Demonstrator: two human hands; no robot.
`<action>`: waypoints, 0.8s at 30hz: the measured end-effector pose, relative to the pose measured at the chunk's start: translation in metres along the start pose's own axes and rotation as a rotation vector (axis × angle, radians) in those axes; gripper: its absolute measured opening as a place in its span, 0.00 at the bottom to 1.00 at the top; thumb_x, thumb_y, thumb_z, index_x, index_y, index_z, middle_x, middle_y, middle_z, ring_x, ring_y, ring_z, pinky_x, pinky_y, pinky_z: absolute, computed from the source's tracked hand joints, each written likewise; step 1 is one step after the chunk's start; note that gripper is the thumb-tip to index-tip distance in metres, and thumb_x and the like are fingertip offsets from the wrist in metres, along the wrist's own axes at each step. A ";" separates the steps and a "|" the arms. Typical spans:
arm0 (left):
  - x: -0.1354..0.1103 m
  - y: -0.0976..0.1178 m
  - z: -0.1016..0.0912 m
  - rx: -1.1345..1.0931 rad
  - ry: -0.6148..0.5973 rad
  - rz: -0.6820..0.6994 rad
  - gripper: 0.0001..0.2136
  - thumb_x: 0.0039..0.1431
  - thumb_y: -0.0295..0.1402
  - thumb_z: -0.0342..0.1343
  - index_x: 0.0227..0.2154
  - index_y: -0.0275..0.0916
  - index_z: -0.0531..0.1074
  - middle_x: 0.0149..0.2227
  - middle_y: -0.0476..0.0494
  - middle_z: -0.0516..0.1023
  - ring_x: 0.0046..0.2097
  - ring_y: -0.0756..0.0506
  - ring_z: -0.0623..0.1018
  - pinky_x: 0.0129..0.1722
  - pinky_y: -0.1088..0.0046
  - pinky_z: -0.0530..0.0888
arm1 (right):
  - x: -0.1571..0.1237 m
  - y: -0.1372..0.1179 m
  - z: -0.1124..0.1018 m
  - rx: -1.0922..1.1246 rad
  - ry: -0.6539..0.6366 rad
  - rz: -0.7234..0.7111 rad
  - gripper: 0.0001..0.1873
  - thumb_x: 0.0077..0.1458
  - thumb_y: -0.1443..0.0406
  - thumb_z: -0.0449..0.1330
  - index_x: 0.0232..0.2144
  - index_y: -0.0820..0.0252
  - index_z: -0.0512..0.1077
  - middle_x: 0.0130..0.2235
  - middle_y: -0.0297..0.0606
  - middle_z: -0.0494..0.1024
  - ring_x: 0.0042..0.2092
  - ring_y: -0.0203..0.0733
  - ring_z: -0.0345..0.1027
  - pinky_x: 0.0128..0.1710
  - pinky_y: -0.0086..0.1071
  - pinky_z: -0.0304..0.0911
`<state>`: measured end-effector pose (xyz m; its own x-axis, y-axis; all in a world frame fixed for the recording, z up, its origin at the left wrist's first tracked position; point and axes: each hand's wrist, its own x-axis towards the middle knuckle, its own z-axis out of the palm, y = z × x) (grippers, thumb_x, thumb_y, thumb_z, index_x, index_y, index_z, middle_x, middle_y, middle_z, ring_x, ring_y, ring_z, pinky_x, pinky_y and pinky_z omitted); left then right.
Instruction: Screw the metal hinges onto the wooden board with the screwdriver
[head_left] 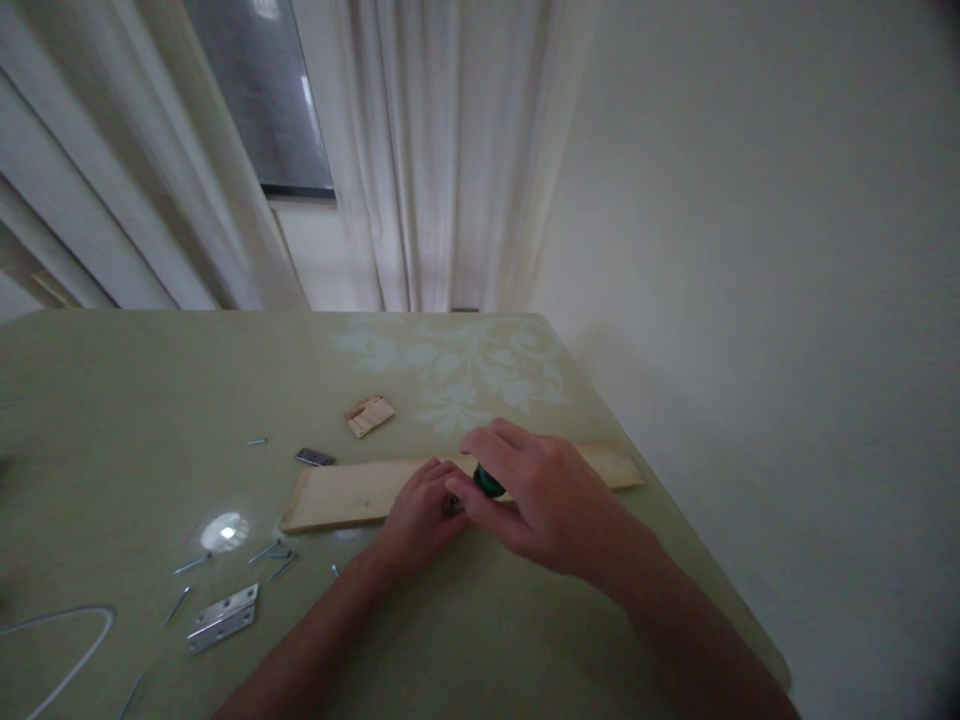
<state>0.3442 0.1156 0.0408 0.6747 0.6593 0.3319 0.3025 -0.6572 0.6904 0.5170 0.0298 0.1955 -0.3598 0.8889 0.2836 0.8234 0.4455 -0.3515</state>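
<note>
1. We see the right hand [536, 490] just right of the frame's centre, its grip wrapped around a dark green rounded handle [489, 482]; we cannot make out the far end of that tool, which the fingers hide.
2. We find the left hand [420, 510] just beside it, left of the right hand, with its fingers bent together over the near edge of the board. A small metallic thing [452, 505] shows by its fingertips, but we cannot tell whether its grip pinches that piece.
3. Under both hands we have a long, flat, pale wooden board [337, 497], running from left of centre to the right part of the frame, its right end higher.
4. Just beyond the board's left end we spot a dark grey metal hinge [314, 457], and above it a small, rough-edged scrap of light wood [370, 415].
5. At lower left we see a shiny silver hinge with screw holes [223, 619], among loose silver screws [283, 566]; one more silver screw [257, 441] lies farther up.
6. We also notice a thin white cord [96, 608] curving in the lower left corner.
7. Everything rests on a pale green glossy surface [187, 380] bearing a white floral pattern [487, 370] near its far right corner.
</note>
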 end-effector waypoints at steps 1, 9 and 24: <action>0.000 -0.002 -0.004 -0.032 -0.026 -0.016 0.02 0.61 0.31 0.63 0.33 0.40 0.76 0.37 0.44 0.79 0.40 0.42 0.77 0.41 0.66 0.75 | 0.000 0.001 0.000 0.002 0.002 0.019 0.09 0.72 0.62 0.52 0.47 0.58 0.70 0.43 0.41 0.77 0.42 0.45 0.72 0.42 0.36 0.65; 0.002 -0.010 -0.028 -0.218 -0.165 -0.093 0.04 0.61 0.27 0.59 0.32 0.38 0.79 0.32 0.50 0.77 0.33 0.48 0.73 0.34 0.75 0.68 | -0.004 0.001 -0.009 0.051 0.009 0.027 0.22 0.55 0.68 0.57 0.54 0.59 0.68 0.46 0.42 0.77 0.43 0.46 0.72 0.43 0.38 0.65; -0.004 -0.018 -0.028 -0.169 -0.164 -0.108 0.06 0.66 0.34 0.60 0.38 0.39 0.80 0.35 0.47 0.82 0.35 0.47 0.77 0.37 0.73 0.72 | 0.000 0.012 -0.009 0.054 -0.007 -0.003 0.13 0.70 0.66 0.53 0.55 0.58 0.66 0.48 0.43 0.80 0.45 0.45 0.74 0.46 0.38 0.65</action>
<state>0.3175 0.1353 0.0453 0.7491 0.6451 0.1511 0.2711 -0.5065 0.8185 0.5307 0.0344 0.1992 -0.3652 0.8884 0.2781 0.7976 0.4527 -0.3987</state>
